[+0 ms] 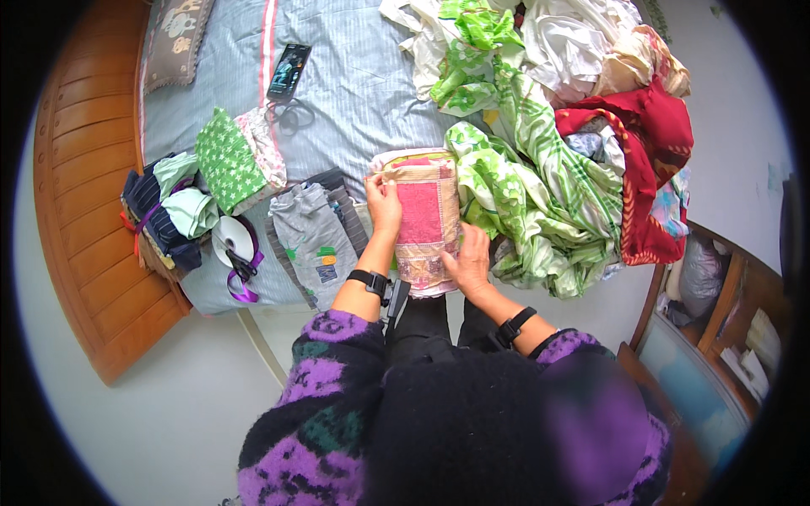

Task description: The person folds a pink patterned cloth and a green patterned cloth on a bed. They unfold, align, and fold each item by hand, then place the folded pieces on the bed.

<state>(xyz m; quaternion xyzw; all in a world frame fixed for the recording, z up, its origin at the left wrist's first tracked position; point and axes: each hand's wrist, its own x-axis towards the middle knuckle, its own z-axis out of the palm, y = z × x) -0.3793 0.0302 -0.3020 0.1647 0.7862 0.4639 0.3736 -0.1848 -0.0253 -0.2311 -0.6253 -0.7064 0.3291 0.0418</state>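
Observation:
A folded patchwork cloth in pink and tan [419, 212] lies at the near edge of the bed, on top of other folded fabric. My left hand [383, 205] rests at its upper left edge, with the fingertips on the cloth; whether they pinch it is hard to tell. At its lower right side is my right hand [469, 260], fingers spread and thumb on the cloth. Folded grey clothing with a colourful print [314, 237] lies just left of the patchwork. Rumpled green and white fabric [538, 183] lies close on the right.
On the bed's left are a green star-print folded bundle [231, 161], a tied clothing bundle [171, 218], a ribbon spool [233, 240] and black-handled scissors [240, 265]. A phone [289, 71] lies farther back. Red cloth [655, 133] and white cloth [560, 47] are heaped right.

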